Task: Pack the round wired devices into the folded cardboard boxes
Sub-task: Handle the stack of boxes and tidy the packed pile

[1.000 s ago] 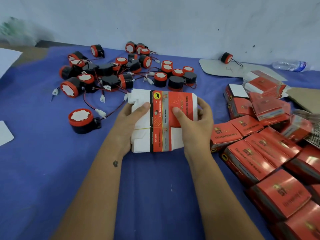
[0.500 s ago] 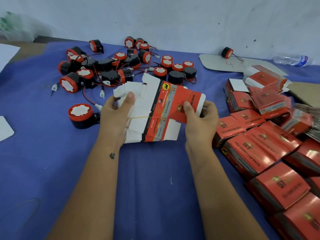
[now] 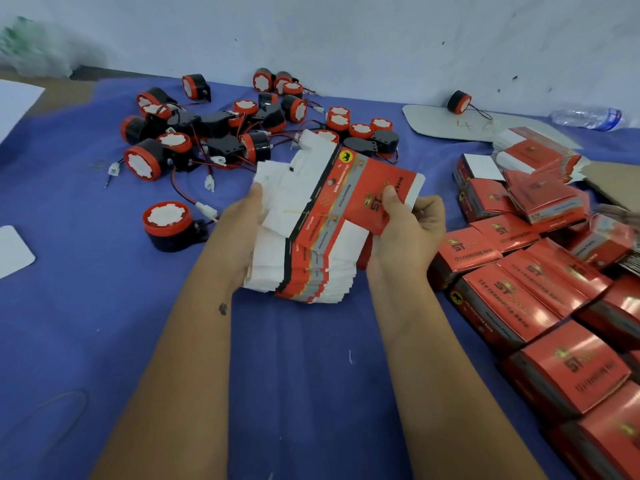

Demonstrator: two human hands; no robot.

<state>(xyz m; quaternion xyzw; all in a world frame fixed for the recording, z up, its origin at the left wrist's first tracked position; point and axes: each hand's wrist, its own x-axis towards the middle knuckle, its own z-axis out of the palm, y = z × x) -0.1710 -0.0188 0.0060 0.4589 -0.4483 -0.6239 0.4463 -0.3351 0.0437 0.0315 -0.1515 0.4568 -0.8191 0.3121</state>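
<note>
Cardboard fills both my hands: a thick stack of flat box blanks [image 3: 322,233], white on one side, red and grey on the other, with a thin yellow rubber band [image 3: 294,212] across it. My left hand [image 3: 239,230] cups the white edge from beneath, thumb lying on top. My right hand [image 3: 405,230] pinches the top red blank, thumb pressed on its printed face, fingers curled behind. Beyond my left hand lie the round wired devices [image 3: 242,129], red-rimmed and black, tangled in a heap on the blue cloth [image 3: 104,323]; one device [image 3: 168,225] sits alone just left of my left wrist. Right of my right hand, folded red boxes [image 3: 540,306] are crowded together.
</note>
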